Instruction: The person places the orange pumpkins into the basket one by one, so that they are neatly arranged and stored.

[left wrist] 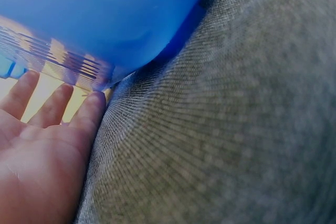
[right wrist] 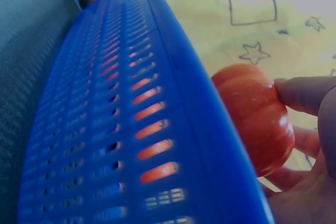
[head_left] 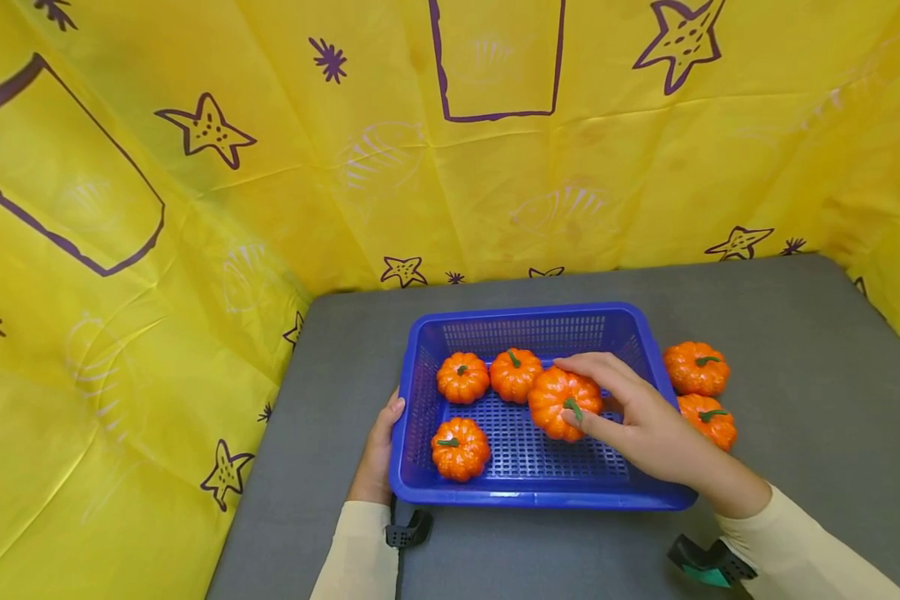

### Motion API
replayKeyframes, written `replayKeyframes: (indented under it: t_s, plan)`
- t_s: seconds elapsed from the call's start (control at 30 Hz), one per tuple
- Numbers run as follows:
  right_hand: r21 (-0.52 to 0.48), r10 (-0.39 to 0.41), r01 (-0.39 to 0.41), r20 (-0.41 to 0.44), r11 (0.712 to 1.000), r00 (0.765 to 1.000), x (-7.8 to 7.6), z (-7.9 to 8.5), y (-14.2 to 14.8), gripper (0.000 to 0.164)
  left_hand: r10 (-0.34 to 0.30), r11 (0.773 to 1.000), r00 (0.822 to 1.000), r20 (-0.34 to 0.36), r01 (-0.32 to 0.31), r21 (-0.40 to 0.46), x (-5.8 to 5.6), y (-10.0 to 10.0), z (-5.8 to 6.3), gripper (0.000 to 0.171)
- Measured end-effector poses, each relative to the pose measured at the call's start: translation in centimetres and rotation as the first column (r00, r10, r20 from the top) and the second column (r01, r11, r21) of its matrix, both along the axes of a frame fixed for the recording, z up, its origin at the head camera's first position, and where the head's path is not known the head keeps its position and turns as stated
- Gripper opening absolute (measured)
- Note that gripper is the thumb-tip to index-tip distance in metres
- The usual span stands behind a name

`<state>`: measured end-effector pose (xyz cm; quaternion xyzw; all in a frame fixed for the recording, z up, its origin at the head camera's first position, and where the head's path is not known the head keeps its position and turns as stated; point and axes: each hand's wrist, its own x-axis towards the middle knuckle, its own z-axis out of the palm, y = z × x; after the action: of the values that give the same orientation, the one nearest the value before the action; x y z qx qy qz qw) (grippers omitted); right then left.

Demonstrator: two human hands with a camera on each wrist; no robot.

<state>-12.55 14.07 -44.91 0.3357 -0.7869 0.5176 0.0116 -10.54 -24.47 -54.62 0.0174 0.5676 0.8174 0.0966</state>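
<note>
Now: a pumpkin held over the blue basket

Overhead, the right hand grips a pumpkin above the blue basket on the grey counter; the left hand rests flat against the basket's left wall.

Left wrist: straight fingers touch the basket's corner.

Right wrist: fingertips curl round the pumpkin just inside the rim.

Your right hand extends forward, fingers and thumb curled in a grip. Your left hand lies flat, fingers straight, thumb raised.
</note>
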Motion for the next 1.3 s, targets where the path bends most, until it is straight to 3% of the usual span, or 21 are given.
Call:
replayKeyframes:
  t_s: [0.4,0.77,0.97,1.3]
  plan:
    - [0.049,0.041,-0.04,-0.004,0.998,0.999,0.6,-0.1,-2.0,0.049,0.002,1.0,1.0,0.0,-0.002,0.013,0.1,0.1,0.1,0.074]
    - [0.119,0.082,-0.093,0.096,0.988,0.992,0.9,-1.4,-3.9,0.049,0.016,1.0,1.0,0.009,-0.016,0.001,0.2,0.2,0.3,0.073]
    - [0.18,0.105,-0.125,0.118,0.976,0.987,0.8,-2.1,-4.1,0.05,0.021,1.0,1.0,0.023,-0.02,-0.008,0.3,0.1,0.3,0.074]
    - [0.241,0.087,-0.111,0.107,0.964,0.99,0.8,-2.3,-3.7,0.047,0.021,1.0,1.0,0.021,-0.02,-0.017,0.5,0.1,0.4,0.075]
